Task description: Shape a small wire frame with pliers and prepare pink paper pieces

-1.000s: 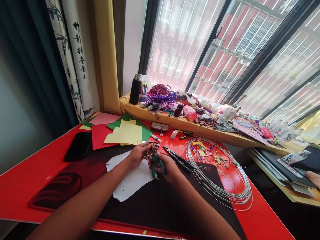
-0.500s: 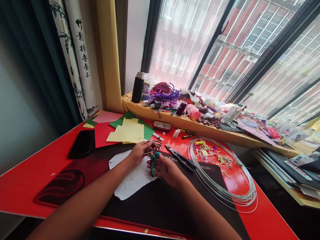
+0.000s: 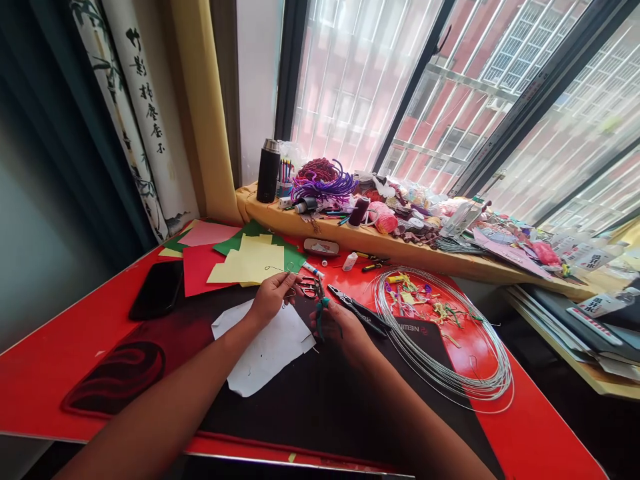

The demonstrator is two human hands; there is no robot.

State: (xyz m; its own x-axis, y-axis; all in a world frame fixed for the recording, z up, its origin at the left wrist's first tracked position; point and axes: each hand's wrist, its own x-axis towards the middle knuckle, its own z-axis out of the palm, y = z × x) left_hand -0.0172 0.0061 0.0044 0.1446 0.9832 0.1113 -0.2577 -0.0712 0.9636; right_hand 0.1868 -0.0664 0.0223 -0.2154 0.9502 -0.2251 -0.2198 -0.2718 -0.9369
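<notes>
My left hand (image 3: 273,293) pinches a thin bent wire (image 3: 278,269) with small loops, above the top of a white paper sheet (image 3: 260,353). To its right, my right hand (image 3: 340,327) is wrapped round small teal-handled pliers (image 3: 323,313), whose metal jaws point up and away. A gap shows between the plier jaws and the left fingers. Red-handled scissors (image 3: 309,287) lie just behind, partly hidden. Larger black pliers (image 3: 357,310) rest on the dark mat (image 3: 300,413), right of my right hand.
A big wire coil (image 3: 500,387) surrounds coloured scraps at the right. Coloured papers (image 3: 255,260) and a black phone (image 3: 157,290) lie at the left. Behind, the sill (image 3: 430,262) holds yarn, a black flask (image 3: 269,172) and craft supplies. A small white bottle (image 3: 350,261) stands near it.
My hands have moved apart; the right one, with the teal pliers, has shifted right, and the left one slightly left with the wire. The view has turned slightly.
</notes>
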